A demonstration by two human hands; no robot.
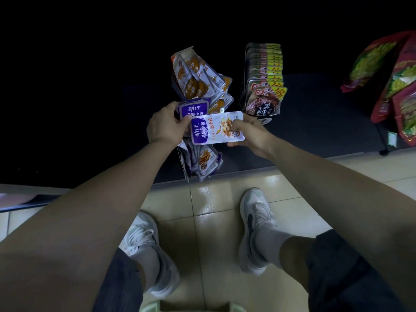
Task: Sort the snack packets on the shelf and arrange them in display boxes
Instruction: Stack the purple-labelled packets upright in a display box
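Pinching a purple-and-white packet (216,129) at its edge, the right grip (246,135) sits beside the left grip (165,126), which clasps a packet stack (193,109); likely light, slick, floppy, so hold seams.

purple packets (202,127) read 劲仔 深海小鱼 — brown packets (262,102) say 10%
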